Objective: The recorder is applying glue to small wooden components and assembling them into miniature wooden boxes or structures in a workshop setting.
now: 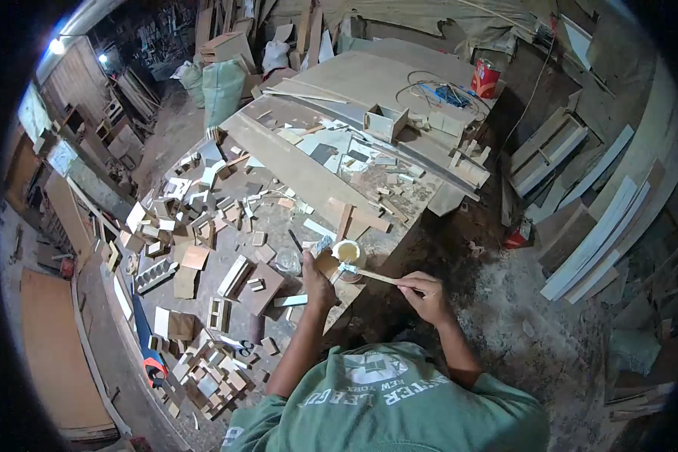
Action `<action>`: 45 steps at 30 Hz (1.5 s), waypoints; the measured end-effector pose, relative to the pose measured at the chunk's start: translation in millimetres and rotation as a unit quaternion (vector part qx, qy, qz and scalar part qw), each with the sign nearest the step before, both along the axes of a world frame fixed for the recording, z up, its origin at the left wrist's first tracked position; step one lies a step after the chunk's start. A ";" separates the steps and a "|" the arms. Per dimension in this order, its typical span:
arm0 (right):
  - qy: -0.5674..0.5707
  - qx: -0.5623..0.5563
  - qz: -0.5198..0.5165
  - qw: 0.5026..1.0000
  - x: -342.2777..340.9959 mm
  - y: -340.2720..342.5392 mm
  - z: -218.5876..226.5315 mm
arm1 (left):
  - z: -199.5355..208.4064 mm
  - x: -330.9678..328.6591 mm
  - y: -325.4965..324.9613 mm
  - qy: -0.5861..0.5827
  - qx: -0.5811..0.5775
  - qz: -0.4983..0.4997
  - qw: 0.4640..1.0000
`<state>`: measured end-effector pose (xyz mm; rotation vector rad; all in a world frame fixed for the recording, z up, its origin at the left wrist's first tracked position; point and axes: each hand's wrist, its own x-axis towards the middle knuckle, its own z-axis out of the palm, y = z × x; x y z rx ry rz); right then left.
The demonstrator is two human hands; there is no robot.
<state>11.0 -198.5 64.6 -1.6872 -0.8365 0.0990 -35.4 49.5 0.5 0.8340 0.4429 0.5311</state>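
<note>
Low in front of me, my left hand [319, 284] is closed on a small brown wooden piece [327, 263], partly hidden by the fingers. My right hand [427, 297] grips the end of a thin wooden stick [378, 277]. The stick's far tip is wrapped in something pale and bluish-white [346, 267], close beside the wooden piece; whether they touch I cannot tell. Just beyond stands a round container [347, 251] with yellowish contents, near the table's edge. A clear plastic-looking item [288, 261] lies to the left of my left hand.
Many small wood blocks [217, 377] crowd the worktable's left side, with scissors [237, 345] and an orange-handled saw [154, 369] nearby. Farther off are a long board [297, 162], an open wooden box [385, 123] and a red can [485, 79]. Planks [599, 233] lean at the right.
</note>
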 end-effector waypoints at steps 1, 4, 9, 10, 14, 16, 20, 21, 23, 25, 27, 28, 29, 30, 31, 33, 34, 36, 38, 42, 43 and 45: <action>-0.015 -0.015 -0.005 1.000 -0.2 -0.7 2.5 | -0.7 -1.2 0.7 0.006 -0.004 -0.004 1.000; -0.080 -0.039 -0.010 0.996 0.6 -3.8 8.8 | 7.5 -2.2 -1.3 0.002 -0.022 -0.035 0.999; -0.089 -0.044 -0.024 0.995 -2.0 -8.4 6.3 | 19.3 -4.3 -7.8 0.020 -0.001 -0.034 0.999; -0.087 -0.053 -0.026 0.994 -3.6 -8.8 7.7 | 19.9 -5.4 -8.8 0.032 -0.015 -0.029 0.999; -0.062 -0.065 -0.020 0.996 -8.8 -7.4 21.2 | 8.0 -3.0 -4.0 0.038 0.002 0.003 0.999; -0.063 -0.070 -0.017 0.995 -10.3 -6.7 26.1 | 4.0 -0.8 -2.1 0.030 -0.011 0.006 0.999; -0.012 -0.030 -0.066 0.997 -10.0 -6.2 30.8 | 7.6 5.9 -8.7 0.012 0.011 -0.004 1.000; -0.007 -0.030 -0.066 0.997 -8.7 -7.0 30.1 | 12.7 7.1 -10.9 0.013 0.011 0.011 1.000; -0.124 -0.079 -0.055 0.988 -4.0 -12.3 31.2 | 3.8 9.7 -8.4 0.010 -0.003 0.012 1.000; -0.114 -0.058 -0.056 0.990 -5.9 -9.6 23.6 | -0.7 7.6 -3.0 0.027 -0.024 -0.005 0.999; -0.116 -0.042 -0.063 0.990 -7.6 -8.4 21.9 | -1.4 8.1 -4.0 0.023 -0.050 0.009 0.998; -0.097 -0.058 -0.068 0.991 -8.7 -8.8 21.2 | 3.3 6.4 -5.3 0.036 -0.041 0.002 0.998; -0.101 -0.059 -0.073 0.990 -7.9 -11.1 20.0 | 9.7 5.4 -7.9 0.049 -0.032 -0.004 0.998; -0.123 -0.058 -0.070 0.988 -6.5 -13.2 18.4 | 9.8 7.5 -10.2 0.045 -0.032 -0.009 0.998; -0.145 -0.054 -0.061 0.986 -6.3 -13.3 17.1 | 10.0 6.1 -10.4 0.044 -0.032 -0.003 0.999; -0.147 -0.058 -0.070 0.985 -6.6 -14.3 17.4 | 8.5 2.5 -9.3 0.041 -0.031 0.004 0.999; -0.148 -0.058 -0.077 0.984 -6.5 -14.8 19.5 | 5.4 1.1 -7.0 0.035 0.002 -0.012 0.999; -0.151 -0.058 -0.083 0.983 -5.5 -13.3 23.7 | -1.4 1.8 -2.6 0.023 0.021 -0.031 0.999; -0.128 -0.045 -0.118 0.984 -6.4 -12.4 25.4 | 1.7 4.1 -5.0 0.022 0.024 -0.020 0.999; -0.114 -0.040 -0.096 0.988 -17.8 -4.4 31.0 | 3.7 5.8 -4.8 0.027 -0.006 -0.021 0.999; -0.122 -0.058 -0.079 0.988 -19.9 -1.3 34.1 | 9.2 8.4 -6.6 0.030 -0.014 -0.017 0.999; -0.130 -0.075 -0.062 0.987 -22.6 0.8 32.1 | 8.7 5.8 -5.6 0.041 0.001 -0.023 0.999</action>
